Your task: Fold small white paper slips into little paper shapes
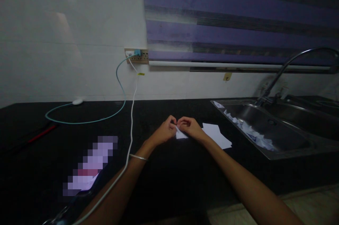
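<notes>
Both my hands meet over a small folded piece of white paper point(180, 135) on the black countertop point(164, 182). My left hand point(165, 131) pinches its left part with fingers curled; a thin bangle sits on that wrist. My right hand point(188, 127) is closed on the paper's right part, fingertips touching the left hand's. Just right of my hands lies a short stack of white paper sheets point(218, 136), flat on the counter.
A steel sink point(288, 147) at the right holds several white paper scraps point(251, 134) under a curved tap point(286, 66). White cable point(131, 126) and teal cable point(87, 120) run from a wall socket point(136, 56). A lit phone point(90, 166) lies at front left.
</notes>
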